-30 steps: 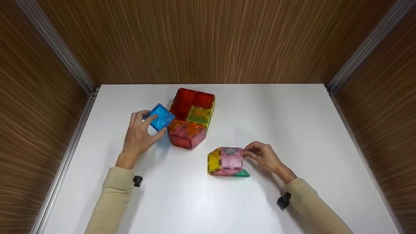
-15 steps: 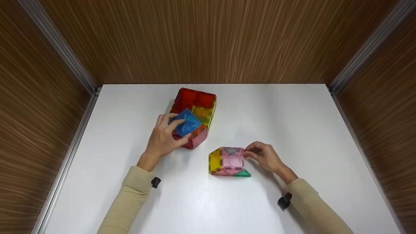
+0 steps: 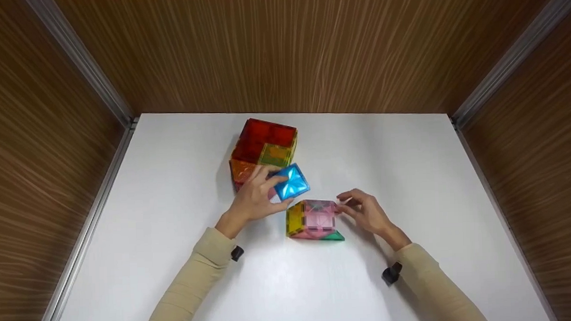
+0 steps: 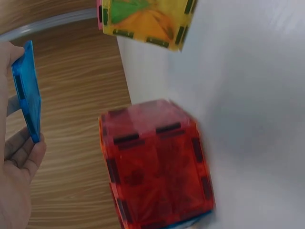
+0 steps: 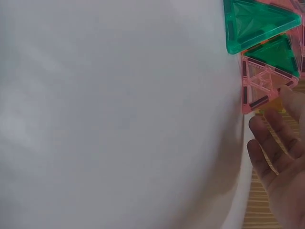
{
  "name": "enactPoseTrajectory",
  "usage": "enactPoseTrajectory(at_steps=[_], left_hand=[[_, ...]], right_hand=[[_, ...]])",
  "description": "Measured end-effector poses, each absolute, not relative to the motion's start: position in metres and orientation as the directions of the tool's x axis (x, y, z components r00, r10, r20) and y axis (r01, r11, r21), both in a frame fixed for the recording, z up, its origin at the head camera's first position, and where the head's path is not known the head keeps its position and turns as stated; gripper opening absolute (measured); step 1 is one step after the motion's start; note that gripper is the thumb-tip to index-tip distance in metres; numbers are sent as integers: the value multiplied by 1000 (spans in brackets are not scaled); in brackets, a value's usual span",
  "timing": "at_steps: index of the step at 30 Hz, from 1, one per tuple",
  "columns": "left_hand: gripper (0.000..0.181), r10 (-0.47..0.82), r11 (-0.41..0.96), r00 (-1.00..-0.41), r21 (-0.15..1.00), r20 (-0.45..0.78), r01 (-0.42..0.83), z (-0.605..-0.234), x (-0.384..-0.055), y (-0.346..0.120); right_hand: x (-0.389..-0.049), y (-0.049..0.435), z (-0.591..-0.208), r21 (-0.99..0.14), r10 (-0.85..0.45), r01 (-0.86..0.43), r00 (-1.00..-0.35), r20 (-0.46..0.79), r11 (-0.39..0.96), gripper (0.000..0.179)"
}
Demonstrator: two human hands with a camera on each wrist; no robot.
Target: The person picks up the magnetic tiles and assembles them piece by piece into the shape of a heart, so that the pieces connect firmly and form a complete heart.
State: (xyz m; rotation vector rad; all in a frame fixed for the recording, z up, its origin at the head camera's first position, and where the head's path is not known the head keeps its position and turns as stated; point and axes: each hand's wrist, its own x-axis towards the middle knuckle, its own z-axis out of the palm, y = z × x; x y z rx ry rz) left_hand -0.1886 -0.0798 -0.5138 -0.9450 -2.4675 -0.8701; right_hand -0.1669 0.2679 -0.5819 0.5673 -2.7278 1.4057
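My left hand (image 3: 257, 195) pinches a translucent blue square magnetic tile (image 3: 293, 181) by its edges, raised in front of the red structure. In the left wrist view the blue tile (image 4: 29, 90) shows nearly edge-on between thumb and fingers. To its right stands a small house-like block of pink and yellow magnetic tiles (image 3: 319, 221), with a green triangle tile (image 3: 334, 236) at its base. My right hand (image 3: 367, 213) is at its right side, a fingertip touching the pink triangle tile (image 5: 259, 86) and the other fingers loosely bent below, apart from it.
Behind the left hand stands a larger structure of red, orange and yellow magnetic tiles (image 3: 254, 138), partly hidden by that hand. The white table (image 3: 385, 152) is enclosed by wood-grain panels (image 3: 281, 51) at the back and both sides.
My left hand has carried the blue tile rightward across the front of the red structure toward the pink block. The right hand stays in place, its fingers spread slightly apart.
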Motion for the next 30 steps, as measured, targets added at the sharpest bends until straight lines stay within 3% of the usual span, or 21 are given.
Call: enactPoseTrajectory(at_steps=[7, 16, 23, 30], left_hand=[[50, 530, 555, -703, 432, 475, 711, -518, -186, -65], [46, 604, 523, -671, 422, 429, 741, -525, -177, -47], [49, 664, 510, -633, 378, 398, 773, -527, -169, -35], [56, 686, 507, -642, 407, 343, 760, -527, -165, -34]], right_hand=[[-174, 268, -544, -715, -344, -439, -894, 286, 544, 43], [-167, 244, -509, -519, -541, -575, -808, 234, 633, 81], [-166, 229, -505, -369, -620, -643, -760, 195, 671, 89], [-166, 227, -506, -372, -597, -612, -784, 171, 698, 89]])
